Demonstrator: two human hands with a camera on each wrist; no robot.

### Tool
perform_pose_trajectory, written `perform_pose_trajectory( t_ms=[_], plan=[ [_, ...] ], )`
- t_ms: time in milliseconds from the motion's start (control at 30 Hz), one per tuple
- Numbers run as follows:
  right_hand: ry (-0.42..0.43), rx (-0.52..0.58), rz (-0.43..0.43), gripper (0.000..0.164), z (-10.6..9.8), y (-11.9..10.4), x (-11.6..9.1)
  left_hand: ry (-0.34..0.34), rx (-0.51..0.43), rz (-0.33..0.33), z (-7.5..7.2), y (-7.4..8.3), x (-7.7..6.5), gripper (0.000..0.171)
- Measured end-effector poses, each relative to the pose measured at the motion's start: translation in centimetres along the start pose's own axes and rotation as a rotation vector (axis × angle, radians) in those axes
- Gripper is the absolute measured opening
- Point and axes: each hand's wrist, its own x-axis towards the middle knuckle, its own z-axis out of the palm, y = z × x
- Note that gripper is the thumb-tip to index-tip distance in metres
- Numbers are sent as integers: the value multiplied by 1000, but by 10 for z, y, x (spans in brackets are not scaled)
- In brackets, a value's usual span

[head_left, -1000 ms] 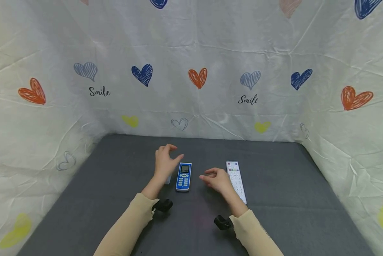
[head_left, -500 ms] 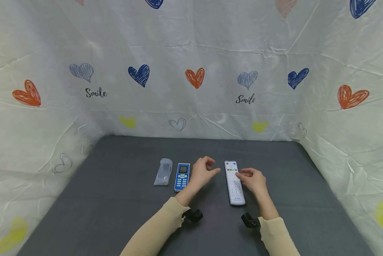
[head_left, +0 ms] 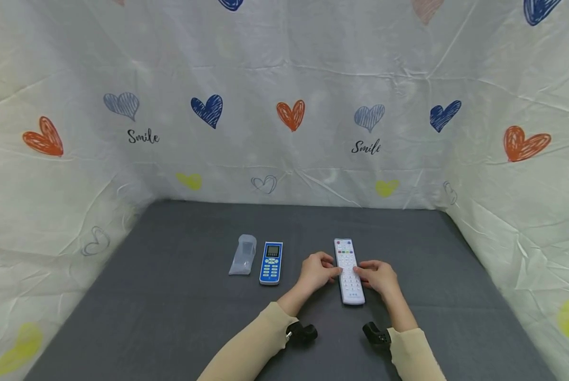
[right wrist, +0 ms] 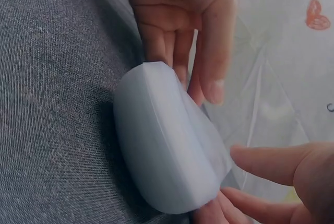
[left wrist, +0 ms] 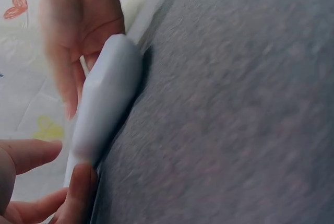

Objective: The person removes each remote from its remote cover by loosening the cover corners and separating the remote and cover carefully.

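Observation:
A long white remote control [head_left: 348, 280] with rows of buttons lies face up on the dark grey cloth. My left hand [head_left: 316, 272] is at its left edge and my right hand [head_left: 378, 276] at its right edge. In the left wrist view, left fingertips [left wrist: 82, 179] meet the side of the remote while the thumb stands a little off it. From the right wrist, the remote's pale rounded end [right wrist: 162, 140] shows large. Right fingers [right wrist: 222, 209] reach low along its side, and the thumb tip is at its upper edge.
Left of the hands lies a blue remote [head_left: 271, 264] with a small screen and several keys. Beside it is a translucent whitish sleeve-like thing [head_left: 243, 256]. A light sheet with printed hearts [head_left: 291, 159] hangs around the back and sides of the table [head_left: 194, 317].
The left hand moved from beside the blue remote across to the white remote's left edge, uncovering the translucent thing. The right hand passed over the white remote to its right edge.

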Motion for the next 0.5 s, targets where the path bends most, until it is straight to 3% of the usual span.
perform_pose_trajectory(
  t_ms=[167,500],
  plan=[
    [-30,6,19,36,1,1,1,-31,-24,-8,5,3,-4,31],
    [-56,10,31,36,0,2,4,-10,-21,-31,9,1,-3,32]
  ],
)
